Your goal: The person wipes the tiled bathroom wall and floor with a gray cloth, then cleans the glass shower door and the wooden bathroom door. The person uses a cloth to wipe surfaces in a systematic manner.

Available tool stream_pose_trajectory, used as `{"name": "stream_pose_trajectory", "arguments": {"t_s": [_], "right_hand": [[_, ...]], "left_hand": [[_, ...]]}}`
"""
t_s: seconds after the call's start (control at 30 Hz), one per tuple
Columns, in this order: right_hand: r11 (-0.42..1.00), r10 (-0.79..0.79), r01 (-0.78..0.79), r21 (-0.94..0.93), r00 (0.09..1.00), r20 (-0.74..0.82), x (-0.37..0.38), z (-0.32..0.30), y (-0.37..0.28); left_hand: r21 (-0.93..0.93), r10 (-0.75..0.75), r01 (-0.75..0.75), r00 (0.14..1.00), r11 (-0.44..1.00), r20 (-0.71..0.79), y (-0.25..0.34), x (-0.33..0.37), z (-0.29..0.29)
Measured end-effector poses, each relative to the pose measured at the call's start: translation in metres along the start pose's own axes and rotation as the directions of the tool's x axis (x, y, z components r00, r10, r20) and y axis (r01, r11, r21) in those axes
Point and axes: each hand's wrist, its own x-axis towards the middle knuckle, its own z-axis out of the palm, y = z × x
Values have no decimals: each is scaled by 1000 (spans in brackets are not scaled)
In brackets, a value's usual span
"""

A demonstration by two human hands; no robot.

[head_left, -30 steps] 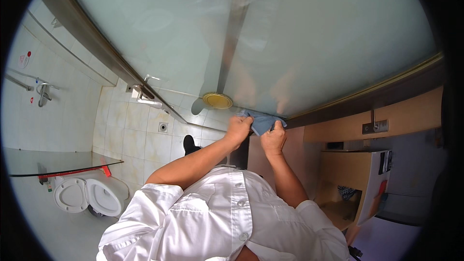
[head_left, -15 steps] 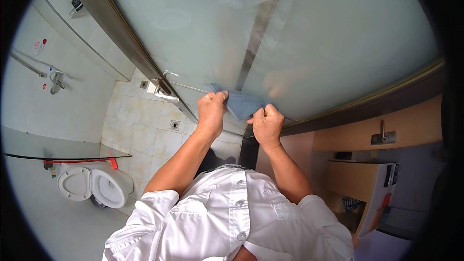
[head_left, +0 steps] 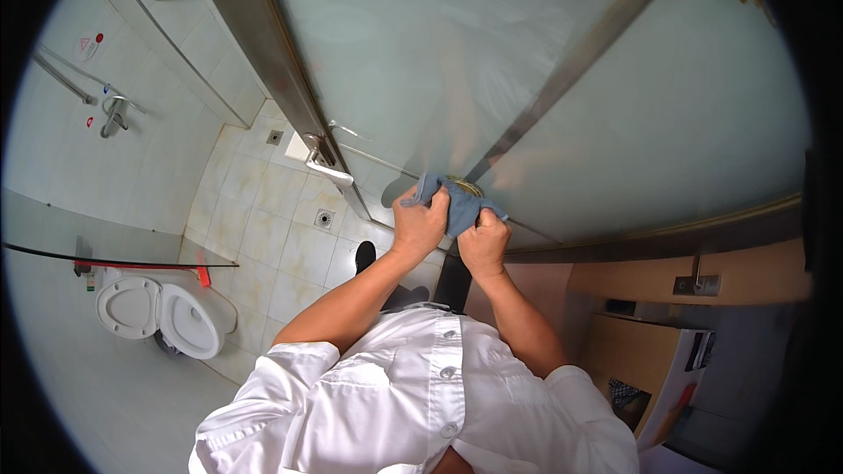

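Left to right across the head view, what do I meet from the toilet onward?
White toilet, farther floor drain, nearer floor drain, black shoe, left hand, right hand (both hands gripping one blue cloth), far-right metal lever handle.

Reaches forward, slanting left forearm [head_left: 356, 294] up and inward to the right, and right forearm [head_left: 524, 320] up and inward to the left. Holds left hand [head_left: 420, 226] and right hand [head_left: 484, 244] near each other but not touching, with the left slightly farther forward. Curls fingers [head_left: 438, 208] of both into a tight, fist-like pinch.
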Motion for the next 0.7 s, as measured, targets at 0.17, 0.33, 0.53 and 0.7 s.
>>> {"name": "stream_pose_trajectory", "arguments": {"t_s": [0.17, 0.33, 0.53, 0.7], "right_hand": [[988, 130, -108, -110, 967, 220, -32, 41, 47], [926, 359, -371, -76, 797, 486, -35, 71, 51], [677, 489, -677, 287, 706, 512, -13, 60, -2], [738, 414, -579, 345, 793, 446, 5, 49, -40]], "left_hand": [[-199, -349, 320, 928, 926, -129, -74, 10, -11], [-432, -803, 698, 583, 572, -121, -103, 29, -38], [-515, -512, 326, 814, 793, -274, -51, 34, -29], [-443, -381, 226, 875, 868, -299, 0, 33, -31]]}}
